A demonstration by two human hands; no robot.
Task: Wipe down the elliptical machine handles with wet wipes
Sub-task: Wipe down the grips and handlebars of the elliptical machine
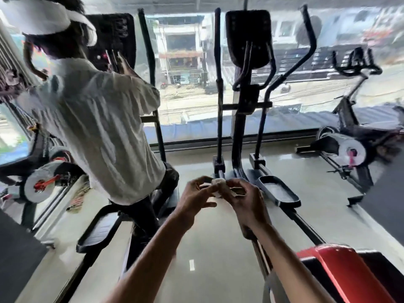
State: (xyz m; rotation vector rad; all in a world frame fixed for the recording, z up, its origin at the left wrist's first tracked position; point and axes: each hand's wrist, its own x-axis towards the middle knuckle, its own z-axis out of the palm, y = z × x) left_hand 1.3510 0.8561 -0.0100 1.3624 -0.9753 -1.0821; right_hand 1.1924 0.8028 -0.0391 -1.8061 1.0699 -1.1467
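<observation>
Lower centre of the frame: the left hand (194, 194) and the right hand (243, 199) are held together at fingertip level, forearms reaching in from the bottom edge. Both hands pinch a small, folded white wet wipe (218, 182), which sits between the curled fingertips and at the top of the gap between the hands; motion blur hides its finer shape. The wipe touches no part of any machine.

Directly beyond the hands, in the centre of the frame, stands the black elliptical machine (239, 132). Its pedal (277, 191) lies just right of the right hand. Its console (247, 38) is at upper centre, flanked by the left-side handle (218, 51) and the bent right-side handle (311, 38), both well apart from the hands.

Left half of the frame: a second person in a white shirt (94, 119) stands on a neighbouring elliptical (98, 228), facing the window (185, 73). Right edge: an exercise bike (349, 136). Lower right corner: a red housing (345, 272).
</observation>
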